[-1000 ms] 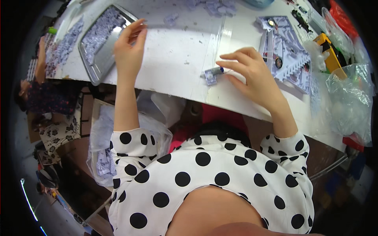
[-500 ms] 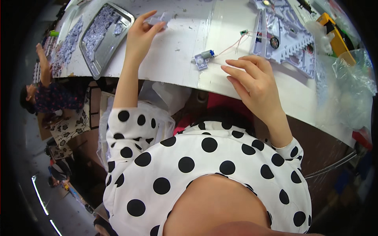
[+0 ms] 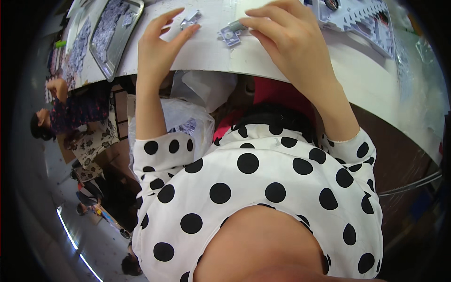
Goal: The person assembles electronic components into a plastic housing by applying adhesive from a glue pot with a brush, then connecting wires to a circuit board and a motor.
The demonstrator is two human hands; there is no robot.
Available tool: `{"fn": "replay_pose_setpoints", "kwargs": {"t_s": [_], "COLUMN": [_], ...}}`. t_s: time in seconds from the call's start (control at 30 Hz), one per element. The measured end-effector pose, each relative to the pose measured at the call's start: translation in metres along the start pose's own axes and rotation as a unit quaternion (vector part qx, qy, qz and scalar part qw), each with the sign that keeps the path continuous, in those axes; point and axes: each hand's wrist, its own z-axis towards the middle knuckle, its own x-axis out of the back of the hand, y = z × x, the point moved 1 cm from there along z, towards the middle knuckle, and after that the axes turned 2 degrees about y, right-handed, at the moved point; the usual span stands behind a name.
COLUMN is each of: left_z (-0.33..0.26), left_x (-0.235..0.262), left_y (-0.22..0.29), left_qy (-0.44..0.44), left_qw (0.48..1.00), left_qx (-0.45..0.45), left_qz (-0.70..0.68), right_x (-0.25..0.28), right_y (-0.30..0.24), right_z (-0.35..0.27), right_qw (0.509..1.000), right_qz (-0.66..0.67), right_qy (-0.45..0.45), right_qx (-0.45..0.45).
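My left hand (image 3: 159, 49) is over the table, its thumb and index finger around a small pale lilac plastic part (image 3: 190, 19). The other fingers are curled behind. To the right of that part, a small silver motor (image 3: 237, 26) is seated in a pale lilac plastic housing (image 3: 229, 37) with a round piece in its middle. Over the motor's right end is my right hand (image 3: 293, 44), index finger and thumb pinching there, the other fingers stretched above. The motor's blue end and its wires are hidden behind this hand.
At the left a metal tray (image 3: 110, 70) holds many small lilac pieces, with a pile of pieces (image 3: 80, 49) beside it. A large lilac plastic shell (image 3: 357, 19) is at the far right, near clear plastic bags (image 3: 423, 56). Another person (image 3: 80, 115) sits at the left.
My right hand has moved forward and left onto the motor's end. The left hand keeps by the small lilac part. The whole view has shifted, so the table appears higher.
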Motion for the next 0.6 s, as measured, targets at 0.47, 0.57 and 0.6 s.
{"fn": "replay_pose_setpoints", "kwargs": {"t_s": [0.47,0.57,0.6], "left_z": [-0.033,-0.037,-0.032], "left_x": [-0.037,-0.040,-0.043], "left_y": [0.026,0.026,0.028], "left_qy": [-0.034,-0.034,-0.031], "left_qw": [0.923,0.922,0.921], "left_qx": [0.016,0.042,0.033], "left_qz": [-0.384,-0.382,-0.388], "right_x": [-0.019,-0.025,-0.020], "right_y": [0.019,0.018,0.020], "right_z": [0.002,-0.001,-0.001], "right_qw": [0.998,0.998,0.997], "right_qz": [-0.056,-0.047,-0.063], "right_qy": [-0.011,-0.042,-0.032], "right_qx": [0.007,-0.006,-0.001]}}
